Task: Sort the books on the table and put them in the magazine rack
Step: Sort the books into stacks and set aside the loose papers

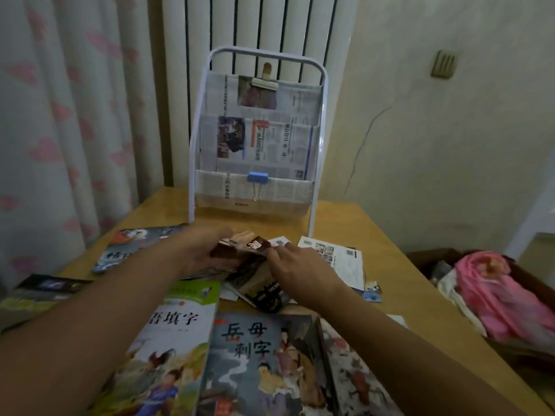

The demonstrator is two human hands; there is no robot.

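Observation:
A white-framed magazine rack (317, 121) lined with newspaper stands at the far edge of the wooden table (399, 277). Picture books lie spread on the table: a green-topped one (168, 331), a blue-grey one (264, 364), another at the left (135, 244). In the middle, my left hand (204, 250) and my right hand (300, 262) both grip a small stack of dark brown booklets (249, 250), lifted slightly. More dark booklets (264, 292) lie under my right wrist.
A white printed leaflet (339, 259) lies right of my hands. A dark book (45, 288) sits at the table's left edge. A box with pink cloth (498, 298) stands on the right. A curtain hangs on the left, a radiator behind the rack.

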